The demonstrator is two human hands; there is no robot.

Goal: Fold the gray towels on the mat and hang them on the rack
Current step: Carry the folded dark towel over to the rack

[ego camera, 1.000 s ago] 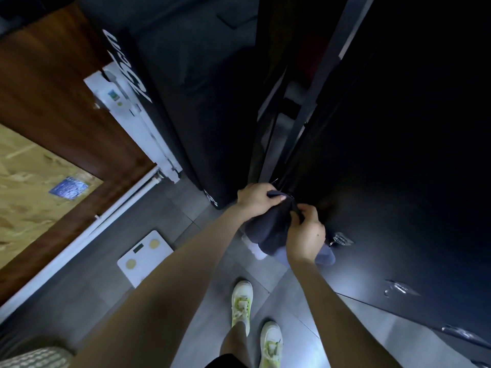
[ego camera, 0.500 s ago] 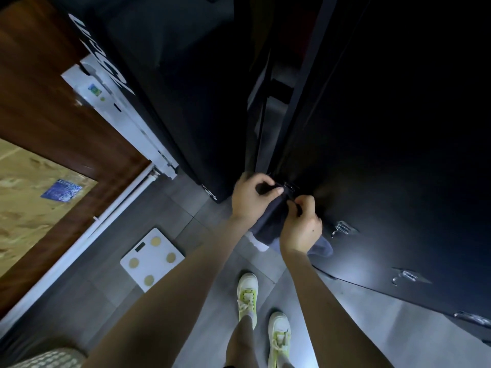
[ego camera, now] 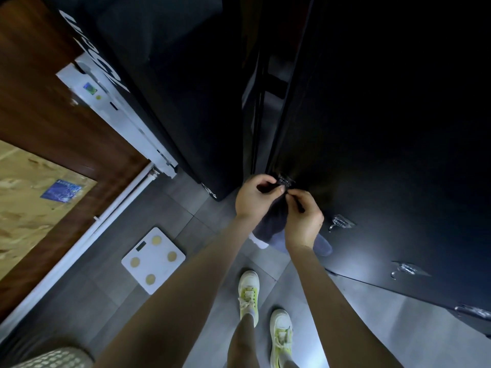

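Both hands are up at the edge of the dark cabinet door (ego camera: 385, 160), working close together at a small metal hook (ego camera: 284, 179) fixed there. The left hand (ego camera: 253, 199) curls its fingers over the top of the gray towel (ego camera: 273, 221), thumb and forefinger pinched on the dark cloth right at the hook. The right hand (ego camera: 304, 221) sits just beside it, its fingertips also pressed together on a bit of the towel's upper edge (whether that is a loop or only a fold is too dark to tell). The towel hangs down below the two hands in front of the door, its paler lower end showing near the floor (ego camera: 186, 235). Further along the same door there are more hooks (ego camera: 341, 223), bare, well apart from one another. On the gray tile floor to the left lies a white bathroom scale (ego camera: 153, 260), and the person's feet in white and yellow-green shoes (ego camera: 248, 296) stand just below the arms.
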